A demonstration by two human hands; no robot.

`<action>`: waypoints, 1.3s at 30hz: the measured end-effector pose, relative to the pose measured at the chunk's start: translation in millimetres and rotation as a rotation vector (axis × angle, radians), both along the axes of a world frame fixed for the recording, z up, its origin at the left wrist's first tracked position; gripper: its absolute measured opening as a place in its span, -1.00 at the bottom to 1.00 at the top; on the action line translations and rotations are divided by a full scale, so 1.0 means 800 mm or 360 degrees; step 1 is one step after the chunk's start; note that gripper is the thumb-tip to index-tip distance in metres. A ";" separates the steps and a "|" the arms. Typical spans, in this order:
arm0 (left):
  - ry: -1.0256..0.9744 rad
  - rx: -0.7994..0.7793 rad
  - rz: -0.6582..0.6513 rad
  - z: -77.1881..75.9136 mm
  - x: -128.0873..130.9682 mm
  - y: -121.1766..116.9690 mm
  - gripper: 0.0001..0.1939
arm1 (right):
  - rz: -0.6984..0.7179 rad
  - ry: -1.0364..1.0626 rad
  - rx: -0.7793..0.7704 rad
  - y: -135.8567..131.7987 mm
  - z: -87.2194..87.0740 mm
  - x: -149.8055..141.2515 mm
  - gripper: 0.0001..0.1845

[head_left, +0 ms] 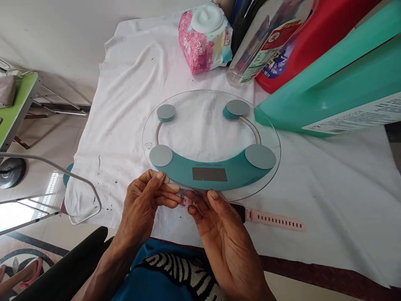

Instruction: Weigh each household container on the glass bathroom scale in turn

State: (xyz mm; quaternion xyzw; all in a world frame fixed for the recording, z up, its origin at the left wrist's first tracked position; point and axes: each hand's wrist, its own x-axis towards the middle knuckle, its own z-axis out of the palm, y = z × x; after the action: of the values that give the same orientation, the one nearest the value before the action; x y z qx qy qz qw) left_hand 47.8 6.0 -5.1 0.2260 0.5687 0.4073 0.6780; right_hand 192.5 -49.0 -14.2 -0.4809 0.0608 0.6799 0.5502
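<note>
A see-through oval glass bathroom scale with a teal curved band, a dark display and grey round pads is in front of me over the white cloth. My left hand pinches its near left edge, thumb on top and fingers beneath the glass. At the near middle edge, my right hand has its thumb tip on the rim and its fingers curled below. A smartwatch with a pink strap lies on the cloth, its dark body partly hidden behind my right hand.
A pink pack of wipes, a clear plastic bottle, a red bottle and a large green bottle line the far and right side. The white cloth covers the table. At left are a green table and a grey cable.
</note>
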 end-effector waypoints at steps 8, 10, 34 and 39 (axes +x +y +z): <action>-0.0027 -0.0017 0.0002 -0.002 -0.001 -0.002 -0.53 | -0.0023 0.0023 -0.0084 0.004 0.004 -0.006 -0.64; -0.0035 -0.0021 0.0008 -0.002 -0.001 -0.002 -0.53 | -0.0037 0.0039 -0.0104 0.005 0.004 -0.006 -0.63; 0.0010 -0.0007 0.0047 -0.006 0.002 -0.002 -0.54 | -0.0246 0.0293 -0.0072 0.020 0.010 -0.007 -0.65; -0.0017 -0.0018 0.0036 -0.007 0.001 -0.003 -0.57 | -0.0200 0.0288 -0.0054 0.018 0.009 -0.007 -0.65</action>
State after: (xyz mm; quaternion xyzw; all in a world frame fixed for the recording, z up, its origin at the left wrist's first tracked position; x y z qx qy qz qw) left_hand 48.2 4.0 -10.6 0.2135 0.5698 0.4129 0.6777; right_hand 186.9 -34.7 -6.6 -0.4221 0.1517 0.6835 0.5758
